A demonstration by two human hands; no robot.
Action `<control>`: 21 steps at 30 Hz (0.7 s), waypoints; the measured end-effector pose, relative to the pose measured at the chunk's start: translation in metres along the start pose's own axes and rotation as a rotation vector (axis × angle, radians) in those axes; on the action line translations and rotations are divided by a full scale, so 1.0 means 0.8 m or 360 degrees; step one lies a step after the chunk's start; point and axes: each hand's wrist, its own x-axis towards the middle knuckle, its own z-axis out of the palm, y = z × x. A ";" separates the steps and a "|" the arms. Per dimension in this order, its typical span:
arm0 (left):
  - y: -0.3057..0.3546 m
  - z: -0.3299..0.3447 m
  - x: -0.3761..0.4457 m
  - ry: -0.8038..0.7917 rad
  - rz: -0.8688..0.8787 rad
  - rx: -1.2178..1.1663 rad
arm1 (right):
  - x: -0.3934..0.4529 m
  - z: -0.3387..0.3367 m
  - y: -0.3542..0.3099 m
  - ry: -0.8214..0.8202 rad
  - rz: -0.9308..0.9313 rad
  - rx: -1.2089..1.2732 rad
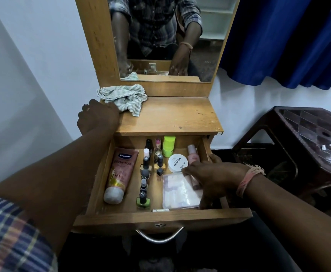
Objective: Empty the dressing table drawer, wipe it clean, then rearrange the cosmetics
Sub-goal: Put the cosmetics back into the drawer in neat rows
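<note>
Plaid sleeve (9, 238) is sitting right under the camera, so that's the left arm reaching up to the dressing table top (172, 114), which is looking cleared off. Left hand (98, 118) is resting at the table's left edge just beside the checked cloth (121, 98); fingers are curling away from view, so I can't tell if it's gripping anything. I'm guessing it's bracing. Drawer (160, 217) is hanging wide open and looking pretty organised, so probably the rearranging stage. Vaseline tube (119, 173) is lying along the left, nail polish bottles (144, 197) are lining the middle. Right hand (215, 178) is spreading fairly flat over the clear flat case (178, 191) at front right, seemingly nudging it into place beside the white round tub (177, 162).
</note>
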 end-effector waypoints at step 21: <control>0.000 -0.002 -0.002 -0.0002 0.0033 0.0034 | 0.044 0.013 -0.024 0.1045 0.0569 -0.0119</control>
